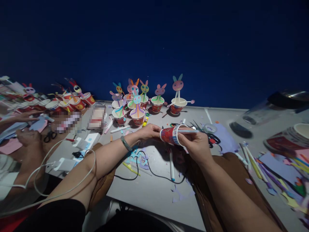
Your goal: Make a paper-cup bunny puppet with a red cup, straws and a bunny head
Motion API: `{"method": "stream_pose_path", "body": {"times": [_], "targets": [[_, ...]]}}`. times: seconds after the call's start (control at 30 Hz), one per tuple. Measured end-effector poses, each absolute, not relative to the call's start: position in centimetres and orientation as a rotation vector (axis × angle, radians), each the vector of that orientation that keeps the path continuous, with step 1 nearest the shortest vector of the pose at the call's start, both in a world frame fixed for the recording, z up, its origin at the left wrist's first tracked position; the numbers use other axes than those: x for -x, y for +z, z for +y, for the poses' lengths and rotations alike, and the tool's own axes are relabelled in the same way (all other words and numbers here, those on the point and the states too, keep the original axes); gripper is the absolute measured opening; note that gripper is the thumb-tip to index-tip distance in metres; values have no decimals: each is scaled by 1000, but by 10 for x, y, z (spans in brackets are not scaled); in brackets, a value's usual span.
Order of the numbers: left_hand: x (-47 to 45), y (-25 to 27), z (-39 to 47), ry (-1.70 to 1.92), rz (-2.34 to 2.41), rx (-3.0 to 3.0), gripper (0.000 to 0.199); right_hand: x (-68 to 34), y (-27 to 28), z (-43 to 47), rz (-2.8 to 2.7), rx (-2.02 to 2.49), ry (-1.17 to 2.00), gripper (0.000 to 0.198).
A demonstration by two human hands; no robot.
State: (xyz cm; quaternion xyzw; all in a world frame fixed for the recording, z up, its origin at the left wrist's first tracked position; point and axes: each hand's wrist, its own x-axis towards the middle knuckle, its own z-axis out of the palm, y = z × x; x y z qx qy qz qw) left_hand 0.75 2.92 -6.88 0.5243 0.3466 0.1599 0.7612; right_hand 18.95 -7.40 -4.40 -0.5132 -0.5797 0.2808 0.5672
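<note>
A red printed paper cup (168, 136) is tipped on its side above the table, its mouth facing right. My left hand (151, 131), with a green bangle on the wrist, pinches the cup at its base. At the rim, my right hand (199, 146) grips the cup with the thumb near the opening. A pale thin stick (189, 131) lies across the mouth under my right fingers; its exact kind is unclear. Below the cup a white marker (172, 167) with a blue end rests on the table.
Paper cups with rabbit figures (178, 106) stand along the blue wall. Scissors (213, 140) and a tape roll (209, 128) lie right of the cup. A black cable (156, 172) crosses the table. Chargers fill a power strip (89, 143) at left, near another person's hands (30, 138).
</note>
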Motion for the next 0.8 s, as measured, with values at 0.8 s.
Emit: {"method": "stream_pose_path", "body": {"times": [0.8], "targets": [[-9, -63, 31, 526, 679, -1011, 42, -192, -64, -71, -1126, 1249, 295, 26]]}}
